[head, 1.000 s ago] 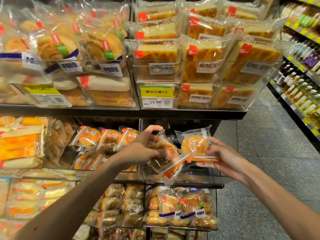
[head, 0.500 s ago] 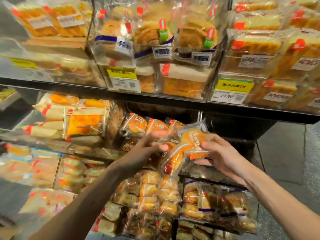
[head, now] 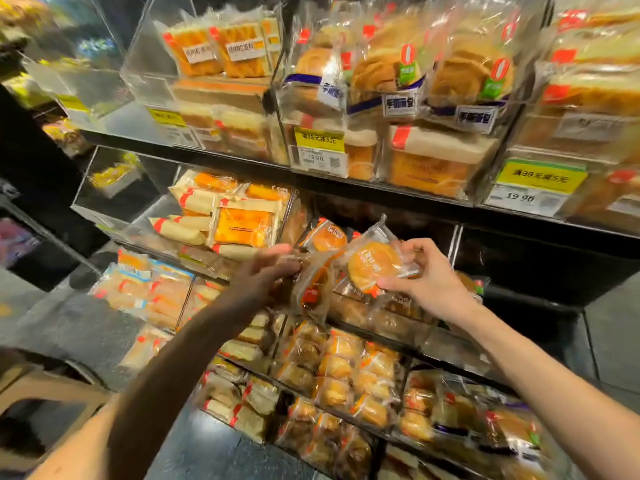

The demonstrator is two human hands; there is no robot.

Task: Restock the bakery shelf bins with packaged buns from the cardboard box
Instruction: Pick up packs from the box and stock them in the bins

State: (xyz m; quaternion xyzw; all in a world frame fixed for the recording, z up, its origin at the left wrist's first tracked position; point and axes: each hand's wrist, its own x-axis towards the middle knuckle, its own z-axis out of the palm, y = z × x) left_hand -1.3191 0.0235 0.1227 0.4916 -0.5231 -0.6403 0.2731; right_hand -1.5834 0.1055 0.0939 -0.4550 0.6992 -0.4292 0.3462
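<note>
The left hand (head: pixel 263 277) grips one bun (head: pixel 311 289) and the right hand (head: pixel 427 277) pinches a second bun (head: pixel 372 268) between thumb and curled fingers, both at the front edge of the bin (head: pixel 391 323), whose back holds few stocked buns (head: pixel 323 237), so most restocking seems left.

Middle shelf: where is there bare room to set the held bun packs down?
The dark bay right of the right hand and its bun, under the price tag, looks bare. Left of the left hand the cake bin is packed, and the lower bins are full too.
</note>
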